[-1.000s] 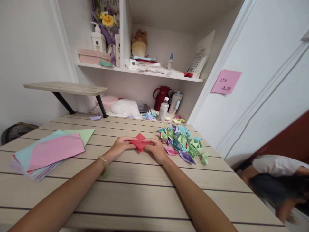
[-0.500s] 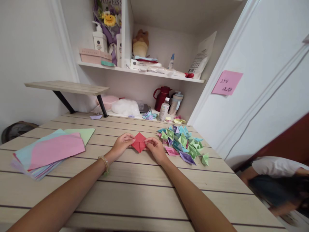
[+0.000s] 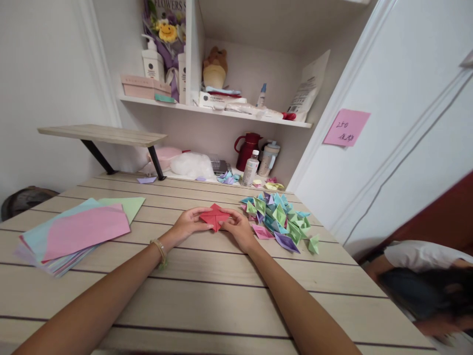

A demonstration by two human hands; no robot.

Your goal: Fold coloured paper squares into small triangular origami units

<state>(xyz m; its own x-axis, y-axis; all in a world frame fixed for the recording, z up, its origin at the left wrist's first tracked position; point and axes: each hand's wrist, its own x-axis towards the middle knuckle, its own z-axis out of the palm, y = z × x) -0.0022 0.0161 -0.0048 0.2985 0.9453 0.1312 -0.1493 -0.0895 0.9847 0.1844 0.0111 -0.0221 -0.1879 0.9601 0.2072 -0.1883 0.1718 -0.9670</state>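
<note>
A folded red paper [image 3: 214, 216] lies on the wooden table [image 3: 207, 291] between my hands. My left hand [image 3: 187, 223] pinches its left side with closed fingers. My right hand [image 3: 238, 228] presses on its right side, fingers curled over the edge. Just to the right of my right hand sits a pile of folded paper shapes [image 3: 281, 219] in green, blue, purple and pink.
A stack of coloured paper sheets [image 3: 74, 231] lies at the table's left. Behind are a small raised shelf [image 3: 101, 134], a red jug [image 3: 247, 148], a bottle [image 3: 250, 168] and a wall shelf [image 3: 218, 111] with clutter. Another person [image 3: 424, 281] crouches at the lower right.
The red paper, held up slightly before, has been pressed flatter onto the table. Both hands stayed on it and shifted only a little.
</note>
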